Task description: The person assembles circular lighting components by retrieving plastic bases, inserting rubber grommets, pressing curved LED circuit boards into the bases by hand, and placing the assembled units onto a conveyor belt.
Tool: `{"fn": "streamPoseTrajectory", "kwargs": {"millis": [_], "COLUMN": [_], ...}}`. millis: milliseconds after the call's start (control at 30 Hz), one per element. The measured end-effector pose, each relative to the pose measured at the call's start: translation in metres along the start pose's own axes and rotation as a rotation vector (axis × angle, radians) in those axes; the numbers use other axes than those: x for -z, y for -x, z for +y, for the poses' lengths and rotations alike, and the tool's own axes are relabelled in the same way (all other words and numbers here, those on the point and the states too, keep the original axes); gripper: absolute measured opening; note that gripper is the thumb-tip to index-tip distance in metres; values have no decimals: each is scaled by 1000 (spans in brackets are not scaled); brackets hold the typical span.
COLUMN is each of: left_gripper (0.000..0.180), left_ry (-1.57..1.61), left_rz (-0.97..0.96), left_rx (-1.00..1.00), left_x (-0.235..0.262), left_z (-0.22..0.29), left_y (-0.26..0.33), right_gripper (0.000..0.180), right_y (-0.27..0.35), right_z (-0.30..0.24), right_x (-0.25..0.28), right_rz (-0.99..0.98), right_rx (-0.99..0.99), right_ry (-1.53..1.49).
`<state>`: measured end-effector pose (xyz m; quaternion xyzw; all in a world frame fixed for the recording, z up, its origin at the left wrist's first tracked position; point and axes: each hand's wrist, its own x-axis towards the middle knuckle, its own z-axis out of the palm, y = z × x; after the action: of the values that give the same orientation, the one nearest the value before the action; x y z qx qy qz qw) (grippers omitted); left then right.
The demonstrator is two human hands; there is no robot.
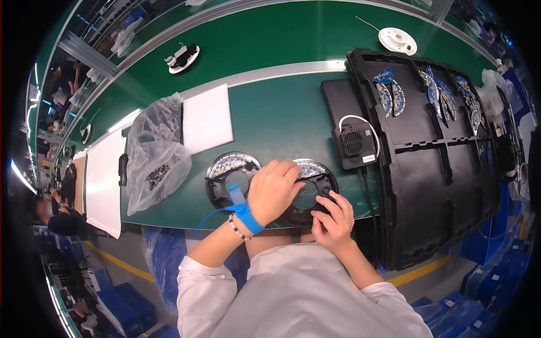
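Two black ring-shaped housings lie side by side at the near edge of the green bench. The left housing (214,188) has a curved, silvery circuit board in its upper part, and no hand grips it. Over the right housing (328,183), my left hand (273,188) is closed, its bent fingertips at the top beside a curved circuit board (310,168). What lies under those fingertips is hidden. My right hand (336,221) is closed on the same housing's lower right rim, fingers bent on top and thumb low. A blue wrist strap (247,217) circles my left wrist.
A black compartment tray (411,169) holding several curved circuit boards stands at right. Beside it sits a small black fan device (354,143) with a cable. Left are a clear plastic bag (160,163) and white foam sheet (207,118). White round parts (397,40) lie on the far bench.
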<state>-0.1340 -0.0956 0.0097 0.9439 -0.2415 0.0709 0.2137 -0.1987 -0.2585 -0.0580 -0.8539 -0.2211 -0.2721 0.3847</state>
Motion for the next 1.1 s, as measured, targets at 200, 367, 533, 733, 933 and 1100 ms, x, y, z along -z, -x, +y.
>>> {"fn": "streamPoseTrajectory", "kwargs": {"millis": [200, 367, 533, 733, 933, 1100], "left_gripper": [22, 21, 29, 38, 34, 30], "left_ry": [27, 17, 40, 122, 113, 52], "left_rz": [410, 369, 621, 851, 980, 931], "left_rx": [106, 192, 291, 332, 487, 560], "left_x": [64, 52, 23, 6, -13, -9], "left_z": [-8, -23, -30, -53, -68, -65], "left_y": [43, 114, 150, 156, 149, 140], "right_gripper": [24, 30, 19, 13, 13, 14], "right_y": [-1, -11, -9, -35, -111, -211], "right_z": [-6, -10, -7, -24, -48, -36], "right_x": [12, 13, 11, 17, -2, -79], "right_rz": [-73, -355, -365, -234, -39, 87], "right_rx": [27, 3, 56, 255, 427, 327], "right_ry": [-116, -30, -70, 59, 248, 87]}}
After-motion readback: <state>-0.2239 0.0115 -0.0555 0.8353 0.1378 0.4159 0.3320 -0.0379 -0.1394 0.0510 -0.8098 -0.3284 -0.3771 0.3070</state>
